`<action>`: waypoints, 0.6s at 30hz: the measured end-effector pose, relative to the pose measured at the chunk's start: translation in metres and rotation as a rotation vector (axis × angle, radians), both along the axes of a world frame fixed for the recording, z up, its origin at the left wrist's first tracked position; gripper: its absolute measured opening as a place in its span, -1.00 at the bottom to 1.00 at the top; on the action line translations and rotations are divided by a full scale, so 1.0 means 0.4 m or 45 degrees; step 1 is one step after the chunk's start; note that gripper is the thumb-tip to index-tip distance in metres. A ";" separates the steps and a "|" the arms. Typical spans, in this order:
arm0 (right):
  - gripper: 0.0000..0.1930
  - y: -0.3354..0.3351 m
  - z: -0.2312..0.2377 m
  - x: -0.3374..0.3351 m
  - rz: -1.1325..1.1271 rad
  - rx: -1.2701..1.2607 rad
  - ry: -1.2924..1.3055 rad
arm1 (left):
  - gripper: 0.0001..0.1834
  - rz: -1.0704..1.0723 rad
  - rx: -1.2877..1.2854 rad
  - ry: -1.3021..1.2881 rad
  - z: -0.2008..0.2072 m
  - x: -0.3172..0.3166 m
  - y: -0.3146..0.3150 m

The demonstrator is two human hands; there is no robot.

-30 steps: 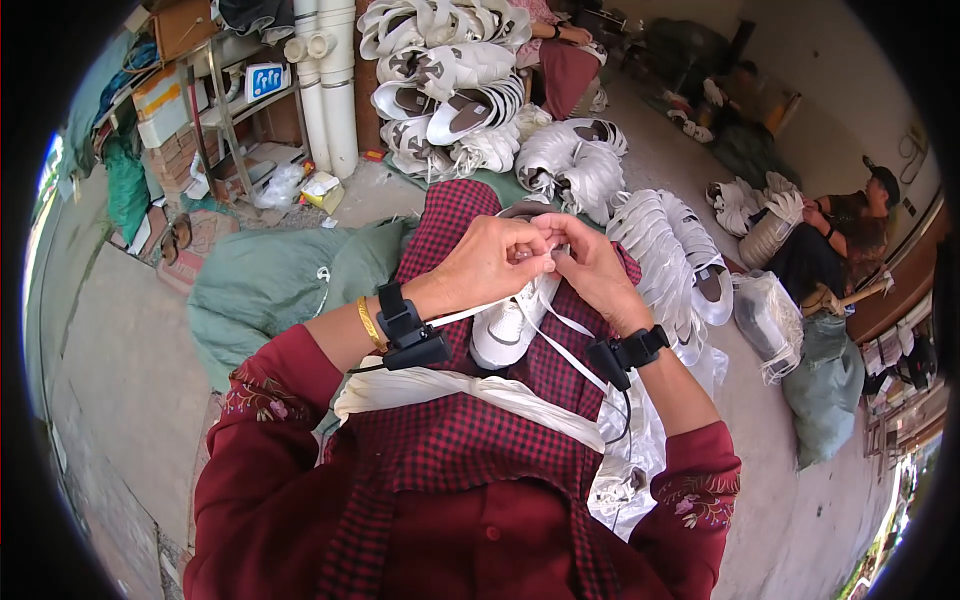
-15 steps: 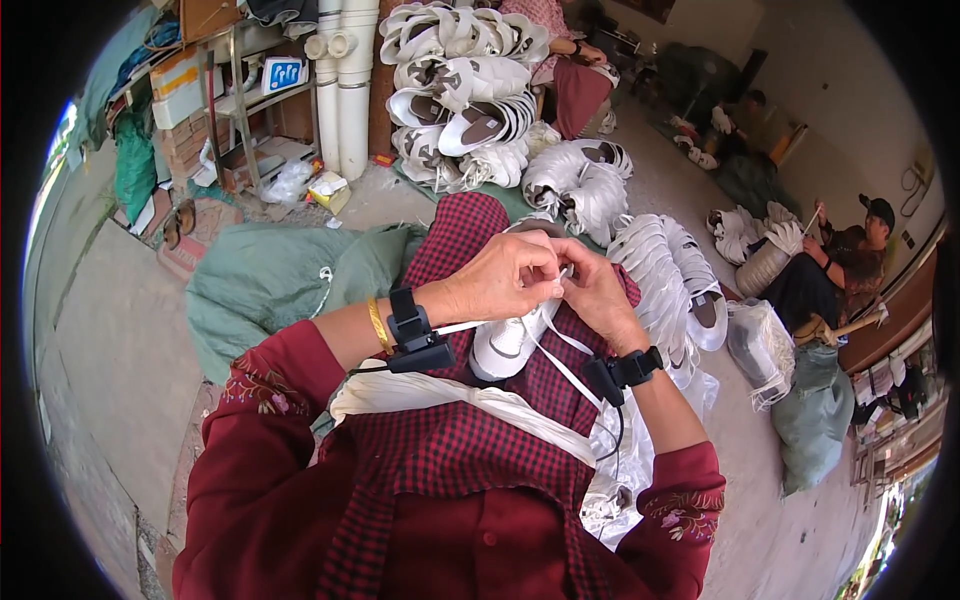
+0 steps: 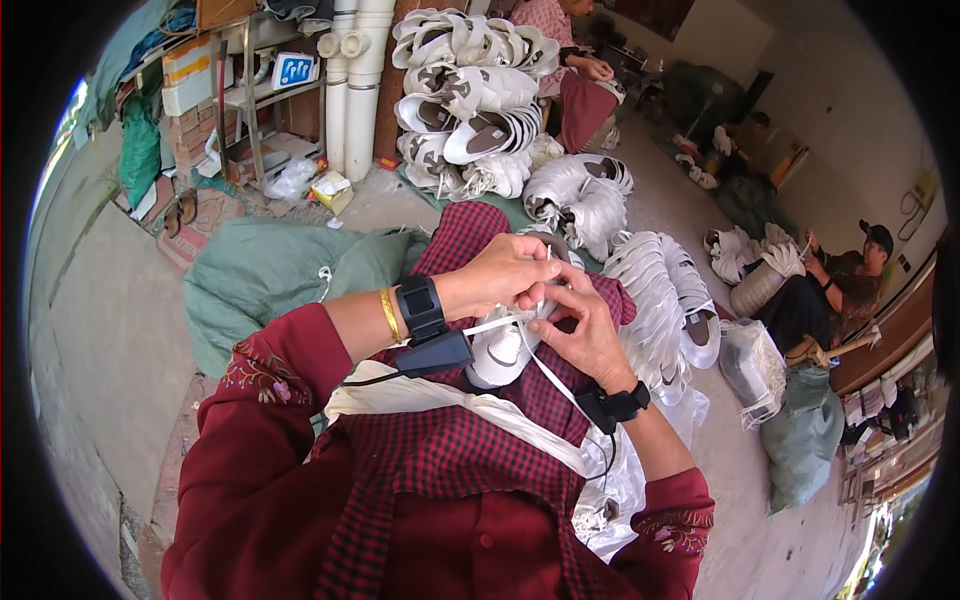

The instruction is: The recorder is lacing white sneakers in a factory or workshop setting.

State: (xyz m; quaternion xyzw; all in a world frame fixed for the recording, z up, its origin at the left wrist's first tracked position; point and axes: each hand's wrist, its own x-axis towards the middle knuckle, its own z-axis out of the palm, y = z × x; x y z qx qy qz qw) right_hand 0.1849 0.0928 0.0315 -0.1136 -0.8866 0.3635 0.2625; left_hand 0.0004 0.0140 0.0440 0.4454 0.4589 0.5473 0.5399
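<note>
A white shoe [image 3: 495, 355] rests on my lap over a red-and-black checked apron [image 3: 450, 450], its toe pointing toward me. My left hand [image 3: 497, 275] is closed above the shoe's upper, thumb and finger pinching a white shoelace [image 3: 553, 376]. The lace's narrow end sticks up between the fingertips. From the right, my right hand [image 3: 585, 330] reaches over the shoe's side, with fingers bent against the lacing and the lace at its fingertips. Loose lace hangs down toward my right wrist. The fingers partly hide the eyelets.
White shoes [image 3: 480, 90] are stacked ahead, and more rows [image 3: 655, 300] lie to my right. A green sack [image 3: 270, 280] lies at left, another [image 3: 803, 430] stands at right. Co-workers sit beyond, one [image 3: 850, 265] at far right. White pipes [image 3: 370, 100] rise near a shelf.
My right hand has turned and moved down along the shoe's side, its fingers spreading more. My left hand has shifted slightly left, and the lace end now points up. The view has shifted a little.
</note>
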 end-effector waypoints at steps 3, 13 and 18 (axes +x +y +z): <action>-0.62 0.013 -0.007 -0.015 0.009 0.251 -0.017 | -0.82 0.156 0.054 0.029 -0.023 0.011 0.013; -0.60 0.321 0.038 0.466 -0.966 -0.610 0.467 | -0.86 1.364 0.043 -0.222 -0.068 -0.690 -0.273; -0.57 0.360 0.006 0.525 -1.067 -0.398 -0.224 | -0.53 1.218 0.088 0.190 -0.052 -0.648 -0.245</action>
